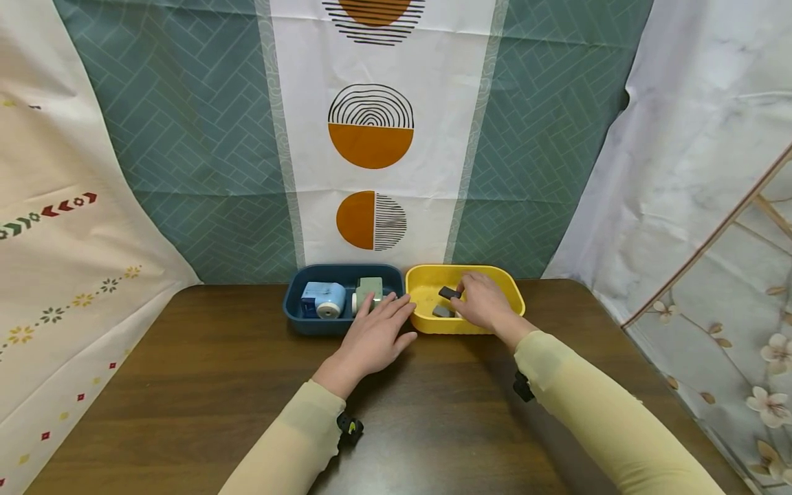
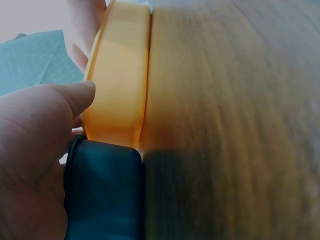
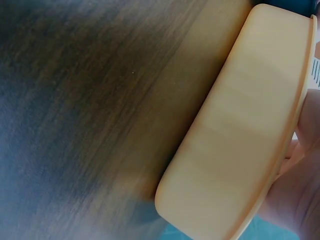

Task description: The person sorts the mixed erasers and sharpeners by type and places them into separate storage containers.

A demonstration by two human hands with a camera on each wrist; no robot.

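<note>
Over the yellow bin (image 1: 517,311), my right hand (image 1: 485,300) reaches inside and pinches a small dark block (image 1: 448,293) between thumb and fingers. Below that block lies a small grey piece (image 1: 442,311) on the bin's floor. My left hand (image 1: 376,338) lies with fingers extended over the front right corner of the dark blue bin (image 1: 298,323), its fingertips by the yellow bin's left rim. Inside the blue bin sit a light blue boxy object with a white round end (image 1: 324,298) and a pale green one (image 1: 370,287), partly hidden by my left fingers.
The two bins stand side by side at the back of the brown wooden table (image 1: 204,385). Behind them hangs a green and white patterned cloth (image 1: 204,137). A cream cloth (image 1: 68,275) hangs on the left and a floral white one (image 1: 699,275) on the right.
</note>
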